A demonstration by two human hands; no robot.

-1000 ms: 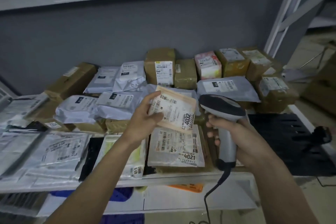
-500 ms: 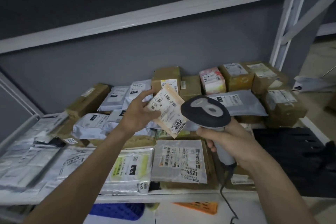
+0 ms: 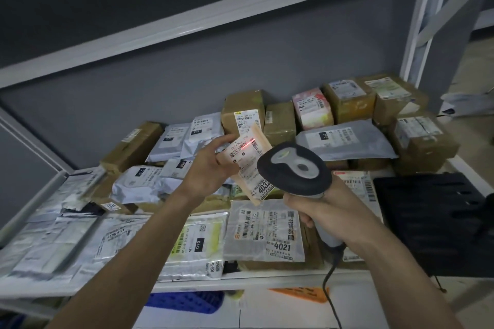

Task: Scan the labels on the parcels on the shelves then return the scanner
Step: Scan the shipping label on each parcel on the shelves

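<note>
Both forearms reach forward over the front of the shelf (image 3: 267, 279), bare and slightly converging. The left hand (image 3: 211, 165) is raised above the stacked parcels with its palm turned toward the right, thumb up top and fingers behind, pinching the left edge of a small tan parcel (image 3: 250, 160). That parcel is held in the air, tilted, its long axis running from upper left down to lower right, label face toward the camera; the number 4032 is printed near its lower end. A red scan line (image 3: 247, 145) falls across the barcode at its upper part. The right hand (image 3: 324, 208) is wrapped around the handle of the scanner (image 3: 294, 168), fingers curled tight on the grip. The scanner stands roughly upright, handle running down and to the right, its dark rounded head aimed forward and leftward at the parcel's label, just beside the parcel's lower right edge. Its cable (image 3: 330, 288) hangs from the handle's base past the shelf front. Below the hands, a grey bag marked 4021 (image 3: 267, 235) lies flat on the shelf among other bags and brown boxes.
</note>
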